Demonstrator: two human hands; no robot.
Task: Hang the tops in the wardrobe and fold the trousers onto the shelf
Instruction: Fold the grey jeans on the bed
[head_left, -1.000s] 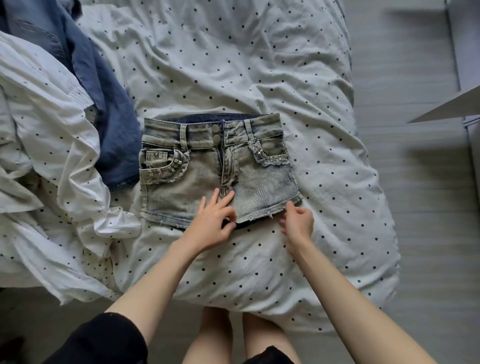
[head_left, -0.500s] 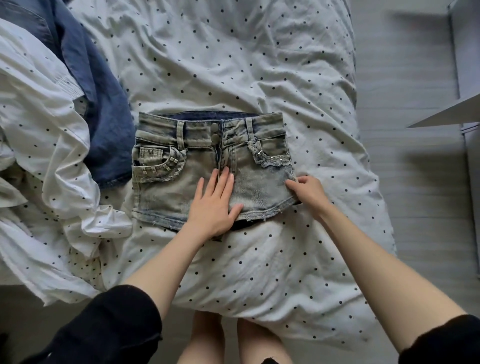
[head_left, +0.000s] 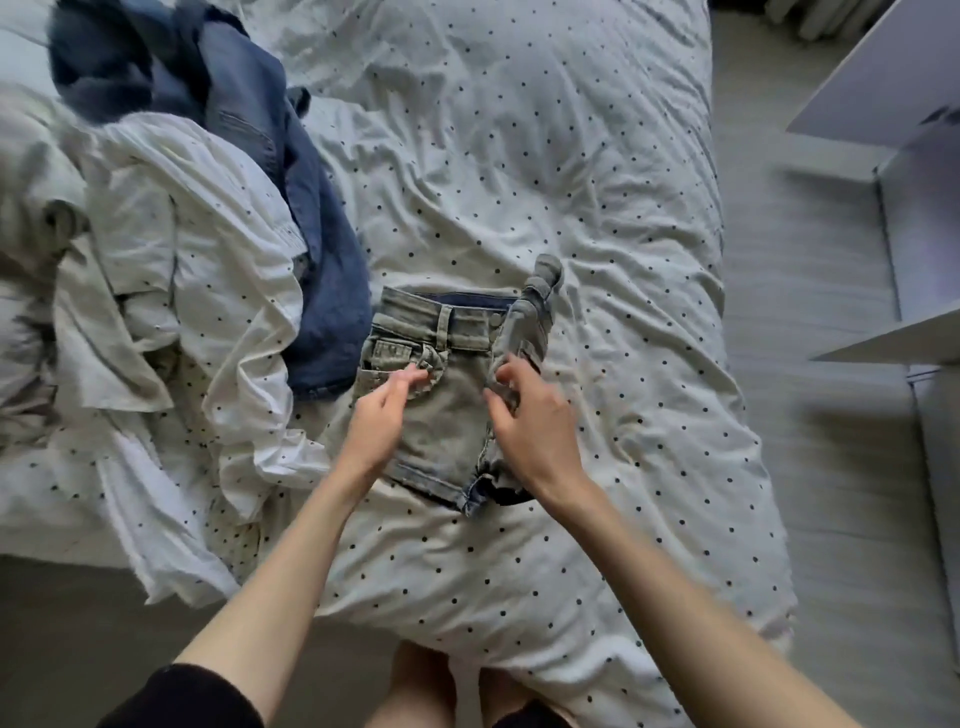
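Faded denim shorts (head_left: 447, 415) lie on the dotted bedcover (head_left: 545, 182), waistband away from me. Their right half is lifted and turned over towards the left, standing up along the fly. My right hand (head_left: 535, 426) grips that raised right half by its edge. My left hand (head_left: 382, 421) rests flat, fingers apart, on the left half near the front pocket. A dark blue denim top (head_left: 291, 208) and a white garment (head_left: 197, 270) lie heaped on the left of the bed.
A white wardrobe with an open door and a shelf edge (head_left: 893, 338) stands at the right, across a strip of grey floor (head_left: 810, 415). My bare legs (head_left: 426, 686) touch the bed's near edge.
My right hand took the shorts' right side and lifted it over towards the middle. My left hand slid left onto the pocket area. The camera moved closer and tilted.
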